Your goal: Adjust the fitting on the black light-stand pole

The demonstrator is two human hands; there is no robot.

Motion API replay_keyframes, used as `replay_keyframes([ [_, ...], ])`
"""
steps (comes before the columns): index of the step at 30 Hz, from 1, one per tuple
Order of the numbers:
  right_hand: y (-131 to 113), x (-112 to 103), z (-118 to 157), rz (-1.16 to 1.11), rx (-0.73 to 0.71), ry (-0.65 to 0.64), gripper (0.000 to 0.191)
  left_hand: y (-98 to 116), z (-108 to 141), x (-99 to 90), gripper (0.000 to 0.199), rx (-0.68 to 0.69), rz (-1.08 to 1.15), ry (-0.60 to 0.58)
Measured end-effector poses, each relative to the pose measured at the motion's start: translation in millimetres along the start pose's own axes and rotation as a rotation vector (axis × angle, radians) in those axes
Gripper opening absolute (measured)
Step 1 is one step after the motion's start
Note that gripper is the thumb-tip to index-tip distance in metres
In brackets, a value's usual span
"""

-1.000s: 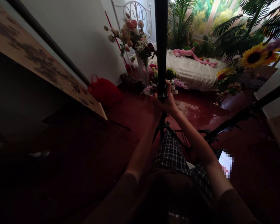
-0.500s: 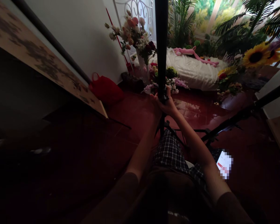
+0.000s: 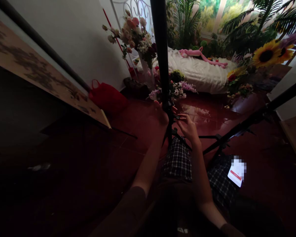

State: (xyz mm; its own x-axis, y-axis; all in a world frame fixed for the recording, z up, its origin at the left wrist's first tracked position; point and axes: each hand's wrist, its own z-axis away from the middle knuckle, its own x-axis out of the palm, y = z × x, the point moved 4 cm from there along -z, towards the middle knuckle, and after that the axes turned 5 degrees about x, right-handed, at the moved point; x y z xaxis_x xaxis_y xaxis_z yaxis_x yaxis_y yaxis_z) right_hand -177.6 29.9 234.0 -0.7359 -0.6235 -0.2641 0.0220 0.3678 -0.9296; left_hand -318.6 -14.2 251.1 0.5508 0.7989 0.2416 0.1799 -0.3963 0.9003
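Note:
A black stand pole (image 3: 160, 42) rises upright in front of me, with legs spreading low near my knees. My left hand (image 3: 162, 115) is closed round the pole just below a collar, its fingertips showing on the far right side. At a small black knob (image 3: 177, 117) on the right of the pole, my right hand (image 3: 188, 126) pinches with thumb and fingers. Dim light hides some of the finger detail.
A second black stand (image 3: 251, 118) slants across the right. A lit phone (image 3: 235, 177) rests by my right thigh. Flowers (image 3: 143, 36), a red bag (image 3: 106, 95), a white-covered bed (image 3: 199, 72) and a painted panel (image 3: 46, 69) surround the red floor.
My right hand has let go of the pole and moved down and right to the knob. My left hand stays on the pole, now wrapped round it. The view has shifted slightly.

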Motion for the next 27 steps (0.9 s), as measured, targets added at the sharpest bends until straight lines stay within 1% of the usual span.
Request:
replay_keyframes([
  [3,5.4,2.9,1.1,-0.047,0.056,0.007,0.035,-5.2,-1.1,-1.6,0.086,-0.047,0.066,-0.009],
  [6,5.7,6.4,0.8,-0.054,0.096,0.033,0.041,-6.5,0.0,-2.4,0.085,-0.052,0.048,0.001],
  [8,5.7,9.3,0.2,-0.007,0.130,0.068,0.041,-6.6,0.6,-2.1,0.087,-0.048,0.041,0.010],
  [11,6.0,12.2,-1.6,0.099,0.183,0.174,0.044,-6.8,0.2,-1.4,0.090,-0.028,0.081,0.029],
  [13,5.7,12.9,-3.8,0.161,0.212,0.226,0.046,-7.5,-0.1,-1.1,0.088,-0.022,0.102,0.040],
  [14,5.5,12.9,-5.3,0.187,0.223,0.231,0.047,-7.9,-0.1,-1.1,0.086,-0.022,0.107,0.042],
  [17,5.6,11.3,-11.3,0.235,0.245,0.213,0.048,-8.7,1.2,-1.4,0.085,-0.019,0.108,0.044],
  [20,10.3,11.0,-19.3,0.201,0.301,0.178,0.052,-9.0,2.4,-2.0,0.085,-0.012,0.092,0.047],
  [23,17.3,14.9,-26.4,0.057,0.374,0.082,0.056,-9.9,1.7,-2.5,0.082,0.013,0.033,0.068],
  [25,18.1,15.3,-27.3,-0.084,0.364,-0.003,0.056,-13.4,1.7,-3.8,0.081,0.031,-0.006,0.103],
  [27,17.0,8.4,-22.2,-0.201,0.336,-0.077,0.052,-21.7,4.8,-6.6,0.080,0.039,-0.066,0.143],
])
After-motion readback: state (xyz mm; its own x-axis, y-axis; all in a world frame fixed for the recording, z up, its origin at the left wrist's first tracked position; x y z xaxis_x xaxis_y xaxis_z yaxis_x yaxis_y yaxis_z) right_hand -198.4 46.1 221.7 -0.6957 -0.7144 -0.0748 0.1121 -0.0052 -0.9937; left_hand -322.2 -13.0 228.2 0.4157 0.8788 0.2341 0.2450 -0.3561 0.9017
